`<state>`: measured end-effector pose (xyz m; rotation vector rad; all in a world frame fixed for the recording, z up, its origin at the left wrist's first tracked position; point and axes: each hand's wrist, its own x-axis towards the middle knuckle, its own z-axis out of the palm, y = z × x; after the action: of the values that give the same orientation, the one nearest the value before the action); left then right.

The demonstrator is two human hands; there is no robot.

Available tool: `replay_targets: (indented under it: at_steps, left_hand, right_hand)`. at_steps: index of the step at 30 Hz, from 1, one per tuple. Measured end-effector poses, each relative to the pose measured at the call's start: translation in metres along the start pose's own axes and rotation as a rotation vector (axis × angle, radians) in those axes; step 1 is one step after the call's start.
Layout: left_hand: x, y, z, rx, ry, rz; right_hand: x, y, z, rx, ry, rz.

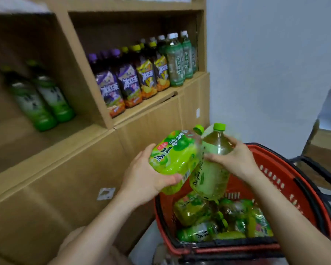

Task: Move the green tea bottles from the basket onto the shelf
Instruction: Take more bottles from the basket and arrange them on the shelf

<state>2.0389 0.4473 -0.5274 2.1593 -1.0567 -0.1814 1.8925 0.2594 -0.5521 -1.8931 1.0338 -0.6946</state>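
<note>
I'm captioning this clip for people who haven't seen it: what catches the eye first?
Two bright green plastic tea bottles, one in the left hand and one in the right hand, are held above a red plastic basket of more bottles. Behind, a cardboard shelf holds rows of drinks.

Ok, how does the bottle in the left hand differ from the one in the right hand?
The left hand grips its bottle around the base, tilted, bright green label facing up. The right hand holds its bottle near the shoulder, more upright, showing mostly clear pale tea. Both have green caps and are above the red basket.
</note>
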Motion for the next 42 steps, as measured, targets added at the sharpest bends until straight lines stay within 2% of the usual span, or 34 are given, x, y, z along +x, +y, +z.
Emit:
replay_targets:
  at_steps: [3,5,11,16,20,27,33,39,42]
  left_hand:
    - [-0.037,-0.011,-0.058,-0.164,0.158,-0.006]
    - [-0.058,-0.017,-0.1,-0.177,0.225,0.002]
    - [-0.093,-0.038,-0.224,0.201,0.375,-0.036]
    - [-0.099,-0.086,-0.265,0.159,0.562,-0.19]
    - [-0.086,-0.129,-0.284,0.219,0.669,-0.279]
    - [-0.053,-0.179,-0.281,0.176,0.64,-0.468]
    - [-0.035,-0.197,-0.272,0.056,0.64,-0.478]
    - [-0.035,-0.204,-0.265,0.066,0.606,-0.482]
    - [-0.043,-0.204,-0.275,-0.063,0.587,-0.467]
  right_hand:
    - [-0.011,-0.056,0.024,0.193,-0.021,-0.105]
    - [-0.019,-0.101,0.04,0.301,-0.052,-0.177]
    - [-0.064,-0.239,0.1,0.446,-0.175,-0.434]
    - [-0.078,-0.311,0.165,0.395,-0.246,-0.612]
    - [-0.069,-0.33,0.207,0.386,-0.348,-0.613]
    - [-0.047,-0.316,0.243,0.424,-0.462,-0.583]
    - [-0.019,-0.316,0.238,0.428,-0.74,-0.528]
    - [-0.017,-0.308,0.245,0.305,-0.638,-0.614]
    - [-0.028,-0.301,0.251,0.197,-0.456,-0.654]
